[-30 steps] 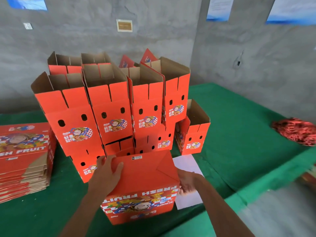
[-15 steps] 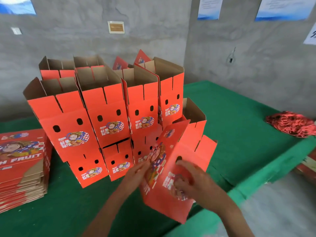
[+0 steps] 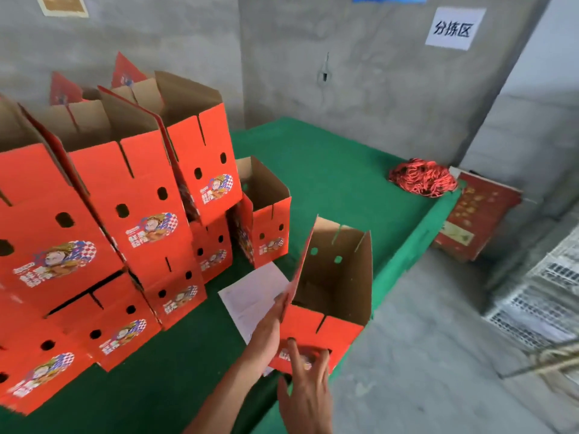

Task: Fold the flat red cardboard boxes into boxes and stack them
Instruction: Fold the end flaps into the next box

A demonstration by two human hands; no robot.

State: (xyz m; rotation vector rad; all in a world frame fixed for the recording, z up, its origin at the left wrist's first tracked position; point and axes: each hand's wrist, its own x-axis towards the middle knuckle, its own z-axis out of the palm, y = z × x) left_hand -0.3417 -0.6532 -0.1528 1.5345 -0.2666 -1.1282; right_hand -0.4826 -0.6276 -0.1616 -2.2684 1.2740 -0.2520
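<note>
1. My left hand (image 3: 269, 324) lies along the left wall of the folded box (image 3: 326, 308), fingers fairly straight and pressed flat to the red panel; I cannot tell whether the thumb hooks round the edge.
2. My right hand (image 3: 308, 386) is spread wide, its fingertips (image 3: 292, 342) touching the front face of the box near the printed label; nothing is clasped.
3. The box stands upright and open at the top, brown inside, at the near right edge of the green table (image 3: 344, 170), partly over the white paper sheet (image 3: 250, 296).
4. To the left, the stacked boxes (image 3: 131, 214) stand two tiers high, well filling that side; a single low box (image 3: 266, 220) sits just beside them.
5. Open green surface runs behind the held box to the red string pile (image 3: 421, 178) at the far right edge.
6. Beyond the table edge is grey floor, with a red carton (image 3: 479, 214) leaning there.
</note>
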